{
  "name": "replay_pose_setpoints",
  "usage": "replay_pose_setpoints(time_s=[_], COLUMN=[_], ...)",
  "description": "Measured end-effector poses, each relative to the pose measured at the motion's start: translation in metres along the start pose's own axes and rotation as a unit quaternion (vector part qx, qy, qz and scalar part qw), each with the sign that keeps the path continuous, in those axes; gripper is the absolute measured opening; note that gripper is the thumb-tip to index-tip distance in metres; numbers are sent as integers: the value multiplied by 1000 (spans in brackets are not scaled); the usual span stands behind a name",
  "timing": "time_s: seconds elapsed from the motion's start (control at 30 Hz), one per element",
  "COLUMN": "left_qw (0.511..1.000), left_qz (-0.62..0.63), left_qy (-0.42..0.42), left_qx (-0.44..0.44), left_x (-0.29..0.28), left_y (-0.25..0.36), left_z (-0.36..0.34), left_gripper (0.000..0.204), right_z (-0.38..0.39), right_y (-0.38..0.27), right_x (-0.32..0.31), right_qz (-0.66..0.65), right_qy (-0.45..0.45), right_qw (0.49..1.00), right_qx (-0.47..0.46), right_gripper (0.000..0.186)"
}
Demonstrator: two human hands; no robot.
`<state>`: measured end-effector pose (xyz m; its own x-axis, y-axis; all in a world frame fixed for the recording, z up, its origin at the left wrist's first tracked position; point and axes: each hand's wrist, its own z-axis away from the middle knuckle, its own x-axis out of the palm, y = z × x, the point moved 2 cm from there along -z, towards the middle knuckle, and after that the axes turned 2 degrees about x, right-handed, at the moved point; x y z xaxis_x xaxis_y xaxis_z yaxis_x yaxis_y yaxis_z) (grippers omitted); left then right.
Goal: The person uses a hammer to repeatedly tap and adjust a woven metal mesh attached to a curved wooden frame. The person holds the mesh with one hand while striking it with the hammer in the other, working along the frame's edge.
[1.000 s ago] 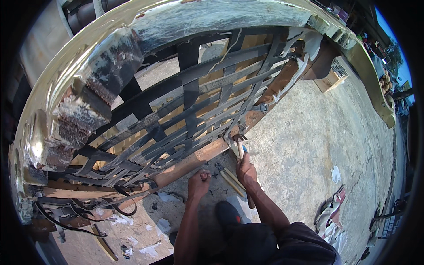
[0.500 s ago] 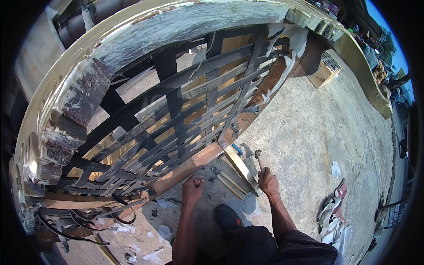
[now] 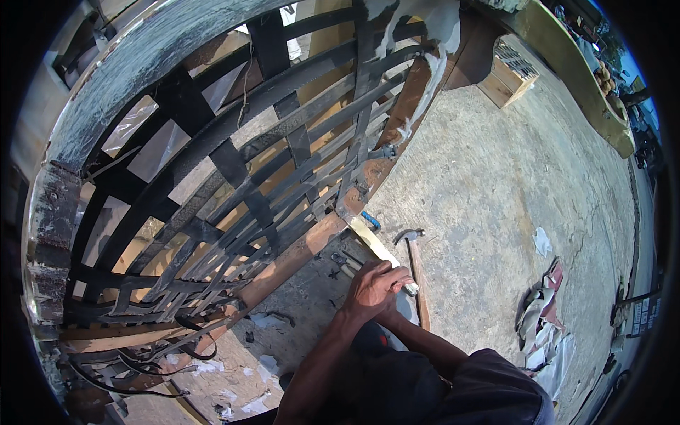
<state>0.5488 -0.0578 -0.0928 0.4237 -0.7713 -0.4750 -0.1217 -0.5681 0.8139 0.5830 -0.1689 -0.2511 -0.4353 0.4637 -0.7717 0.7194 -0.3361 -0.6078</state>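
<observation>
My two hands come together over the free end of a pale furniture leg [image 3: 372, 239], which sticks out from the corner of a wooden frame [image 3: 294, 255]. My left hand [image 3: 370, 290] is closed, its fingertips pinched together; whatever they hold is too small or hidden to name. Mostly covered by it, my right hand [image 3: 389, 310] sits just below, its fingers out of sight. A claw hammer [image 3: 418, 280] with a wooden handle lies on the concrete right of the leg, apart from both hands. Long-handled pincers [image 3: 342, 262] show partly behind my left hand.
Interwoven dark webbing [image 3: 248, 177] fills the frame at left. A blue coiled object [image 3: 370, 221] lies beside the leg's base. Crumpled fabric scraps [image 3: 545, 319] are on the concrete floor [image 3: 482, 184] at right. A wooden box [image 3: 506, 78] stands farther back. Loose straps [image 3: 134, 372] hang lower left.
The hammer has left my right hand and lies on the floor. Both hands have moved together at the leg's end, the left one going right. The view has shifted slightly.
</observation>
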Motion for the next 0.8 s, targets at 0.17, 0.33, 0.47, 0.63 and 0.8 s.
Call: replay_pose_setpoints(time_s=[0.17, 0.33, 0.47, 0.63, 0.8], left_qw=[985, 966, 958, 971, 966], left_qz=[-98, -139, -162, -88, -67], left_qy=[-135, -214, -235, -217, -247], left_qx=[-37, -43, 18, 47, 28], left_x=[4, 9, 20, 42, 52], left_y=[-26, -46, -53, -76, -96], left_z=[-37, -63, -76, -71, -69], left_gripper=[12, 9, 10, 4, 19], right_z=[-1, -4, 20, 39, 41], right_y=[29, -1, 37, 73, 88], right_x=[39, -65, -103, -94, -80], right_qz=[89, -79, 30, -17, -109], right_qy=[-74, -36, 39, 20, 94], right_qw=[986, 989, 984, 973, 924], right_qx=[117, 118, 169, 229, 355], right_gripper=[49, 45, 44, 47, 48])
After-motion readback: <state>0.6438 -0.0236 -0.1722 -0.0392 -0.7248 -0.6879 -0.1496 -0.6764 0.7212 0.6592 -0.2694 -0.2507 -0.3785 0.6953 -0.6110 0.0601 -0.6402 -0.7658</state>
